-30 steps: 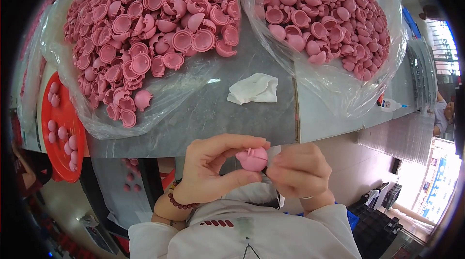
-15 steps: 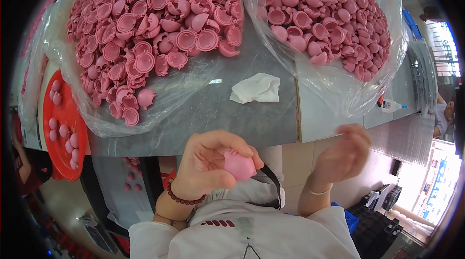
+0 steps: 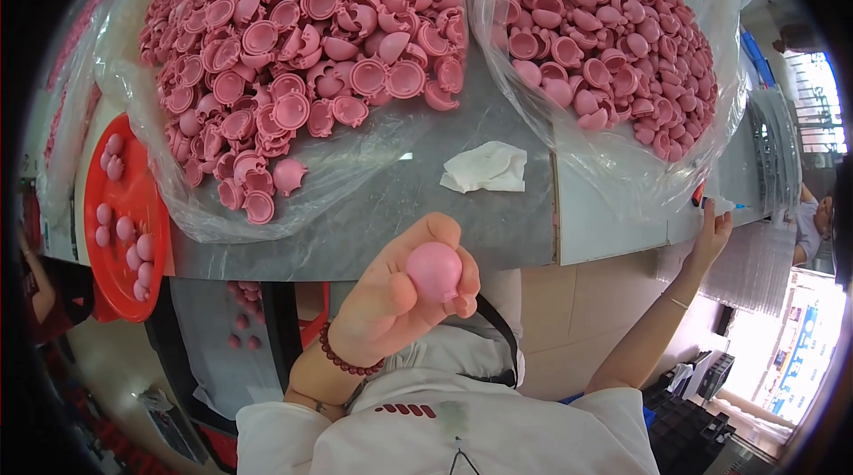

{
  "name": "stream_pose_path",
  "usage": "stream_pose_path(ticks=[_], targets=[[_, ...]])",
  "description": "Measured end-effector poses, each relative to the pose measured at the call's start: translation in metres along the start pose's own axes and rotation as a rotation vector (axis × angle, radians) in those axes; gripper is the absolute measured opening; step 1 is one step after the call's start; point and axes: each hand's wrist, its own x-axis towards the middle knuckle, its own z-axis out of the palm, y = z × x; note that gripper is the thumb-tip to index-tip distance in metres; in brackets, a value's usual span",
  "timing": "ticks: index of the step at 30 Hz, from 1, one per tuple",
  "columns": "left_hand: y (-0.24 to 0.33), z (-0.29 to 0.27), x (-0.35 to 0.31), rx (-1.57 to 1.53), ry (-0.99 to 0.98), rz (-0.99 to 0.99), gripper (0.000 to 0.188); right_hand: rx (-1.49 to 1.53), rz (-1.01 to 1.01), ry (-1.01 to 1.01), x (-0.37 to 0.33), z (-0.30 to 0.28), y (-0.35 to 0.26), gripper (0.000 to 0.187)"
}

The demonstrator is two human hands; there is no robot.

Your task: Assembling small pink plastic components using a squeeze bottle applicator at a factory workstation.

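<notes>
My left hand (image 3: 400,288) is closed round a smooth pink plastic ball (image 3: 434,271), held in front of my body just off the table's near edge. A small nub shows at the ball's lower side. Far to the right, my outstretched right hand (image 3: 713,231) has its fingers on a small white squeeze bottle (image 3: 722,206) with a blue tip. The fingers partly cover the bottle, and it lies sideways near the table's edge. A large heap of pink half shells (image 3: 302,48) fills the clear plastic sheet at the left.
A second heap of pink half shells (image 3: 613,39) lies in clear plastic at the right. A crumpled white tissue (image 3: 485,167) rests on the grey tabletop (image 3: 382,239). A red tray (image 3: 107,284) with several pink balls stands at the left. Clear corrugated sheets (image 3: 746,266) are at the right.
My right hand has moved from beside my body out to the squeeze bottle at the right. My left hand has turned the ball and raised it slightly. The view has shifted a little.
</notes>
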Motion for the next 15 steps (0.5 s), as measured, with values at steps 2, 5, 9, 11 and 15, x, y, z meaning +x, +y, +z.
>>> stream_pose_path(ticks=[2,5,9,11,15], targets=[[0.001,0.006,-0.001,0.015,0.114,0.015,0.053,-0.025,-0.009,-0.025,0.011,-0.003,0.010,0.048],[0.002,0.005,-0.005,0.157,0.062,0.117,0.046,-0.094,-0.013,-0.065,0.020,0.000,0.013,0.043],[0.012,0.006,-0.022,0.262,0.074,0.100,0.038,-0.144,-0.054,-0.064,0.037,-0.001,0.026,0.035],[0.017,-0.005,-0.037,0.288,-0.151,0.312,0.047,-0.300,-0.164,0.077,0.021,0.005,-0.006,0.037],[0.078,-0.035,-0.097,0.628,-0.625,0.274,0.037,0.207,-0.117,0.013,-0.032,0.018,-0.079,0.048]])
